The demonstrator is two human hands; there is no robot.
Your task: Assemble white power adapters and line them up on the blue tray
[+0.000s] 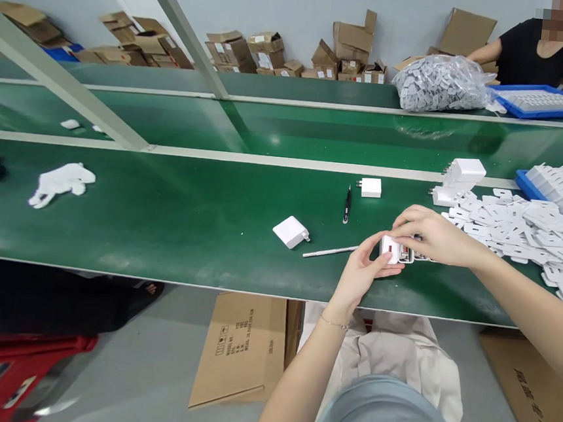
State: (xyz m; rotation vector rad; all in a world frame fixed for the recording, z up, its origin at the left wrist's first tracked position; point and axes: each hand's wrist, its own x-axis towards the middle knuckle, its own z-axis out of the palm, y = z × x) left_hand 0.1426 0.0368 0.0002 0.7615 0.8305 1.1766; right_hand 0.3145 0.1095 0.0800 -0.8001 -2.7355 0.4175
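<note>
At the bench's front edge on the right, my left hand [366, 266] grips a small white charger [389, 249] by its lower left side. A slotted white face on it points up. My right hand [430, 232] reaches over from the right, its fingers closed together on the charger's top edge. Under that hand sits a row of open white charger housings [406, 255] with inner parts showing, partly hidden by the fingers. Left of my hands lie a thin silver rod [330, 252] and a white plug charger [291, 232]. Black tweezers [347, 205] and another charger [371, 188] lie behind.
A heap of flat white slotted plates [521, 225] spreads on the right beside a blue tray [521, 181] of white parts. Stacked chargers [465, 174] stand behind it. A white glove [64, 183] lies far left. Across the bench a person [527, 52] holds another blue tray [521, 112].
</note>
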